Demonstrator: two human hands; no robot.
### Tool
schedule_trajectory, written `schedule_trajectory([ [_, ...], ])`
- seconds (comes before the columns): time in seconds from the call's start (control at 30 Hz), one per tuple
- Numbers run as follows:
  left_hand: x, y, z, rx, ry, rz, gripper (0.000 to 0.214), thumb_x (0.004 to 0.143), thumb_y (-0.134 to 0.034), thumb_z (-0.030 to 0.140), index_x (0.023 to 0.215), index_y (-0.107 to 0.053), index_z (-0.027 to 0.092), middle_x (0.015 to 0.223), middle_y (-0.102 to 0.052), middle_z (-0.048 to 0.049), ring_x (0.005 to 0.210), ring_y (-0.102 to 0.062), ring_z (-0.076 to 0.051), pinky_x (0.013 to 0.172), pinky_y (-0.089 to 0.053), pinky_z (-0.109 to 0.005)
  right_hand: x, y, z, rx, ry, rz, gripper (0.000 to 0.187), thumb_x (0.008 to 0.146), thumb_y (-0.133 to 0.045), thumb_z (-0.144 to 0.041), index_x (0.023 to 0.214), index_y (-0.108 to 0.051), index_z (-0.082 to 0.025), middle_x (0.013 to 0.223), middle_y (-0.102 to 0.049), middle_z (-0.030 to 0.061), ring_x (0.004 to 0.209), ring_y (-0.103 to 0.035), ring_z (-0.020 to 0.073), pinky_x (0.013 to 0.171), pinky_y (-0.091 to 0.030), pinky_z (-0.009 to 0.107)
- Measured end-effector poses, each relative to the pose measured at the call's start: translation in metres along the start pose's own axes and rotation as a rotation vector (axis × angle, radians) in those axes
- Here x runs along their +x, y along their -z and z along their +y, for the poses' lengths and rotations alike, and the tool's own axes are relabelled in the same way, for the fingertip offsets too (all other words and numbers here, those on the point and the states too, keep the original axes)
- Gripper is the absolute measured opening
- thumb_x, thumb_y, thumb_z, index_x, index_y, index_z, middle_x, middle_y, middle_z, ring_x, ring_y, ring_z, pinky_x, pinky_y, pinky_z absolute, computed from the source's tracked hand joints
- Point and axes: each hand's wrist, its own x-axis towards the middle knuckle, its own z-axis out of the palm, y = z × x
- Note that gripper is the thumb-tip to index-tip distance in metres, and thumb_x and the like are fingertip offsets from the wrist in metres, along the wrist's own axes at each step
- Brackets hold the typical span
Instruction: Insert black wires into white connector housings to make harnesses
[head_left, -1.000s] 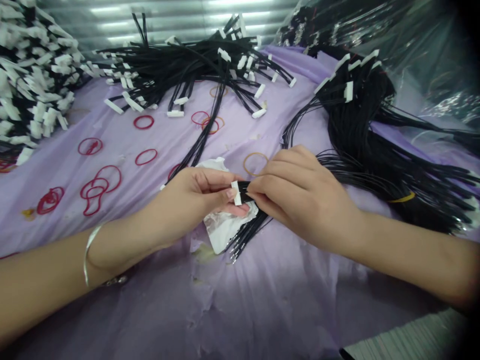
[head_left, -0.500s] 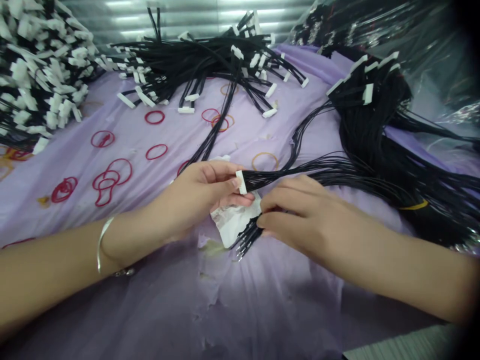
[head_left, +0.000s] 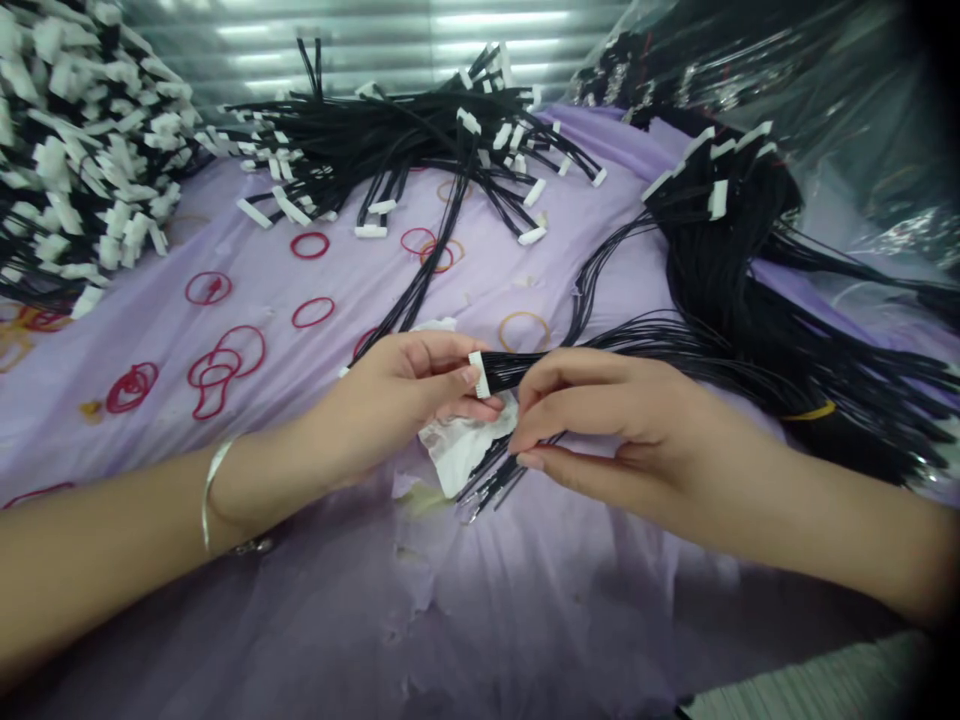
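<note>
Between thumb and fingers, my left hand [head_left: 405,395] grips a white connector [head_left: 478,375] with many black wires [head_left: 517,368] running out of it to the right. My right hand [head_left: 622,425] is closed in a pinch just right of the connector. Its fingertips are on a thin black wire among loose wire ends [head_left: 480,485], whose bare tips look metallic and point down-left. Part of the wires is hidden behind the right hand. Under both hands lies a crumpled white scrap [head_left: 461,455].
Purple sheeting [head_left: 510,620] covers the table. Red rubber bands [head_left: 217,375] lie to the left. White-ended wire harnesses pile up at the far left [head_left: 97,190] and back [head_left: 352,130]. A thick black wire bundle [head_left: 712,270] with a yellow band [head_left: 814,411] lies right.
My right hand has shifted slightly, its fingers now more extended and pinched at the loose wire ends. My left hand still holds the connector. The whole view has moved a little.
</note>
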Motion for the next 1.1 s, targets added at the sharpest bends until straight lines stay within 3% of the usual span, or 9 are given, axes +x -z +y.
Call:
schedule_trajectory([
  [0.13, 0.000, 0.001, -0.001, 0.002, 0.006, 0.006, 0.011, 0.082, -0.059, 0.010, 0.085, -0.068, 0.015, 0.073, -0.070, 0.0002, 0.066, -0.068, -0.009, 0.065, -0.053, -0.016, 0.003, 0.001, -0.005, 0.037, -0.054, 0.024, 0.008, 0.086, -0.056, -0.017, 0.085, -0.064, -0.016, 0.089, -0.063, 0.0007, 0.082, -0.057, 0.0071, 0.073, -0.045, 0.017],
  [0.33, 0.000, 0.002, -0.003, 0.043, 0.004, -0.012, 0.011, 0.082, -0.060, 0.012, 0.088, -0.070, 0.015, 0.081, -0.072, -0.0021, 0.071, -0.067, -0.010, 0.069, -0.053, -0.016, 0.003, 0.007, -0.006, -0.061, -0.254, 0.167, 0.011, 0.078, -0.058, -0.016, 0.068, -0.059, -0.017, 0.059, -0.055, -0.0052, 0.052, -0.046, 0.0054, 0.047, -0.036, 0.018],
  [0.5, 0.001, 0.001, -0.001, 0.094, 0.013, -0.040, 0.013, 0.083, -0.059, 0.009, 0.089, -0.070, 0.012, 0.080, -0.071, -0.0032, 0.068, -0.066, -0.008, 0.063, -0.050, -0.012, 0.006, 0.007, 0.005, -0.108, -0.370, 0.204, 0.009, 0.072, -0.058, -0.015, 0.063, -0.060, -0.018, 0.058, -0.059, -0.0028, 0.051, -0.050, 0.0092, 0.048, -0.036, 0.024],
  [0.83, 0.001, 0.002, -0.002, 0.127, -0.040, -0.074, 0.015, 0.083, -0.058, 0.008, 0.086, -0.070, 0.016, 0.082, -0.073, -0.0001, 0.072, -0.068, -0.007, 0.068, -0.052, -0.012, 0.008, 0.004, 0.005, -0.084, -0.349, 0.228, 0.011, 0.074, -0.057, -0.014, 0.064, -0.060, -0.018, 0.060, -0.061, -0.0022, 0.052, -0.052, 0.0104, 0.050, -0.037, 0.026],
  [1.1, 0.001, 0.002, -0.001, 0.129, 0.005, -0.046, 0.014, 0.082, -0.061, 0.010, 0.090, -0.071, 0.015, 0.082, -0.072, -0.0009, 0.071, -0.068, -0.008, 0.067, -0.052, -0.013, 0.007, 0.006, 0.006, -0.114, -0.292, 0.247, 0.011, 0.074, -0.057, -0.013, 0.066, -0.061, -0.018, 0.063, -0.062, -0.0016, 0.056, -0.053, 0.0110, 0.052, -0.038, 0.026],
])
